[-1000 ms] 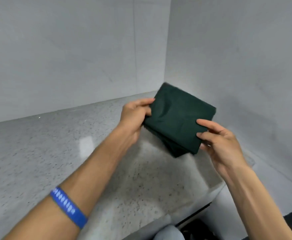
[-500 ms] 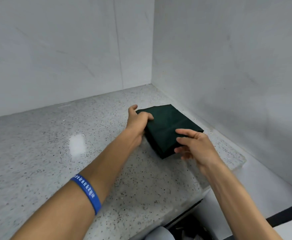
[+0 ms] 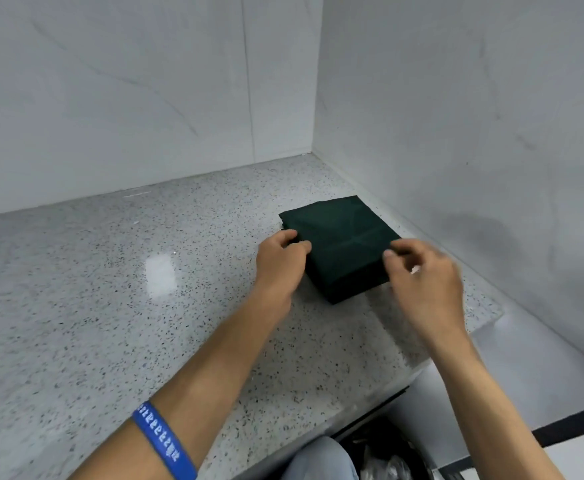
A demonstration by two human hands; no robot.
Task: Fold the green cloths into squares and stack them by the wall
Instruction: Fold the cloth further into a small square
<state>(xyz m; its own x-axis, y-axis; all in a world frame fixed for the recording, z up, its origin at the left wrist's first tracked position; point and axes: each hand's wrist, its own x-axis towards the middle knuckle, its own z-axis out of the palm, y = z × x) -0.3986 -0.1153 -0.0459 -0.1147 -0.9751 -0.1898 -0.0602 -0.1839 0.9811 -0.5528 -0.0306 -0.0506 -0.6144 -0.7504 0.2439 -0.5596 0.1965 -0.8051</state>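
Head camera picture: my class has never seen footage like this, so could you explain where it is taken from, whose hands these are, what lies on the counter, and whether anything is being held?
There is no machine here. A person wears one wide-angle camera on the head, looking forward and down, so the two bare arms reaching in from the bottom are their own.

On the speckled stone countertop, near the right-hand wall, sits a stack of folded dark green cloths, squared up.

The left hand, whose forearm wears a blue wristband, touches the stack's left edge with its fingertips. The right hand is at the stack's right edge, blurred, with fingers loosely curled; I cannot tell whether it touches the cloth.

Nothing is lifted: the stack rests on the counter.
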